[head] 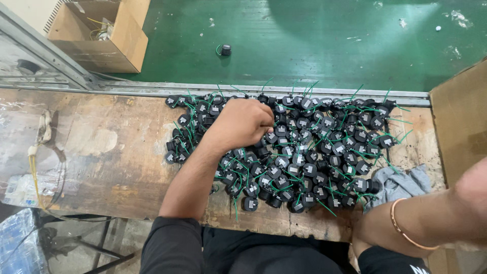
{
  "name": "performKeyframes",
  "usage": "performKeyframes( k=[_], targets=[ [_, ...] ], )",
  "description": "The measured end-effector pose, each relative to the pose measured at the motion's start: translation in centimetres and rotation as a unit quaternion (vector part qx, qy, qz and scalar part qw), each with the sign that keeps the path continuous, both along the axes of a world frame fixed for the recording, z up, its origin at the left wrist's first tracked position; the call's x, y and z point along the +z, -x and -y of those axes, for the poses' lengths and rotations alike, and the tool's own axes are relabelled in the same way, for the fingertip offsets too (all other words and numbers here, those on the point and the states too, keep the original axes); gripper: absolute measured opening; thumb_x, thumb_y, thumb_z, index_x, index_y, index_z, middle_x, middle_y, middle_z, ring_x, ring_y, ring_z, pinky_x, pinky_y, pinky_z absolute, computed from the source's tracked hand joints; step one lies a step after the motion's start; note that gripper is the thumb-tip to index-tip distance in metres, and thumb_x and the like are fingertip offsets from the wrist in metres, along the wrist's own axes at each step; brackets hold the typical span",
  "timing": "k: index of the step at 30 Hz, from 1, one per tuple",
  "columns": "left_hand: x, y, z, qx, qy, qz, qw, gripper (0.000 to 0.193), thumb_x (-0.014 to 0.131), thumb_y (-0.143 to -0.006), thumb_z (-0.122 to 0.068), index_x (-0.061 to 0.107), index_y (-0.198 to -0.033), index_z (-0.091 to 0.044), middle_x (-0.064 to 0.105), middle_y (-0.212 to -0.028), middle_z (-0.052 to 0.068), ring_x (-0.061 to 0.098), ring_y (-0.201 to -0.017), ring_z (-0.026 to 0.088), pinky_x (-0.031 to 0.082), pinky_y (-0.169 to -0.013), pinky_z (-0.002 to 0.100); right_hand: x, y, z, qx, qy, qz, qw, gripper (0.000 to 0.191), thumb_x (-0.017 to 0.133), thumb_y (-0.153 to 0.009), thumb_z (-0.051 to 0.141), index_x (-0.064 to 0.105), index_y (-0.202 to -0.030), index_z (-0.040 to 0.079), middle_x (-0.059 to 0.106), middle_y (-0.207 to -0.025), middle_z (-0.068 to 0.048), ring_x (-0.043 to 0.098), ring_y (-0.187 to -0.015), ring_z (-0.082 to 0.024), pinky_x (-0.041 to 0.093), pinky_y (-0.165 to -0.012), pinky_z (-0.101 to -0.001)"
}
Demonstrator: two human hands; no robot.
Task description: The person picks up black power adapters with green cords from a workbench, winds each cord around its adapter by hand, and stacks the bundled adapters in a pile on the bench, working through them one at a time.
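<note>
A heap of small round parts with wire leads (309, 147) is lying on the workbench (101, 152), filling the centre and right of the frame. The left hand (243, 122) is resting on the heap's upper left part. A cloth (401, 183) is lying at the heap's lower right edge. A cardboard box (109, 30) is sitting on the floor (329, 40) in the upper left, and one stray part (225, 49) is lying on the floor, above the heap. The right forearm with a bangle (406, 226) is crossing the lower right corner.
</note>
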State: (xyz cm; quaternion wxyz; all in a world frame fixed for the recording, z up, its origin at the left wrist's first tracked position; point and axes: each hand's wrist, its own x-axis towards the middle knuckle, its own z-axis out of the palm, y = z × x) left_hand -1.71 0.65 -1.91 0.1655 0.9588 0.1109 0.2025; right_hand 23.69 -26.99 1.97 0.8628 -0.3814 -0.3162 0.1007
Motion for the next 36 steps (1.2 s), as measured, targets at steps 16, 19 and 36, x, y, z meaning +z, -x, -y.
performKeyframes(
  k=[16,19,36],
  targets=[
    [4.4,1.9,5.1,-0.139,0.03,0.404,0.903,0.024,0.08,-0.087,0.006,0.073,-0.108,-0.003,0.073,-0.117,0.01,0.078,-0.097,0.022,0.066,-0.082,0.032,4.1,8.5,-9.4,0.204,0.373,0.626,0.654,0.055,0.082,-0.078,0.03,0.06,-0.12,0.002,0.069,-0.093,-0.018,0.067,-0.082,-0.038,0.053,-0.068,-0.0431],
    [4.0,1.8,5.1,-0.138,0.027,0.418,0.898,0.025,0.08,-0.088,0.007,0.073,-0.11,-0.002,0.072,-0.119,0.012,0.078,-0.099,0.023,0.067,-0.084,0.032,2.9,8.6,-9.9,0.256,0.39,0.611,0.64,0.043,0.083,-0.082,0.03,0.061,-0.108,0.004,0.066,-0.083,-0.017,0.067,-0.079,-0.037,0.051,-0.067,-0.0445],
    [4.4,2.3,4.9,-0.118,-0.032,0.392,0.912,0.032,0.081,-0.091,-0.011,0.069,-0.12,-0.005,0.068,-0.128,0.015,0.072,-0.115,0.03,0.062,-0.101,0.043,4.2,8.1,-9.6,0.148,0.267,0.511,0.803,0.055,0.093,-0.062,0.018,0.069,-0.107,-0.002,0.075,-0.105,-0.013,0.076,-0.099,-0.025,0.058,-0.086,-0.0335]
  ],
)
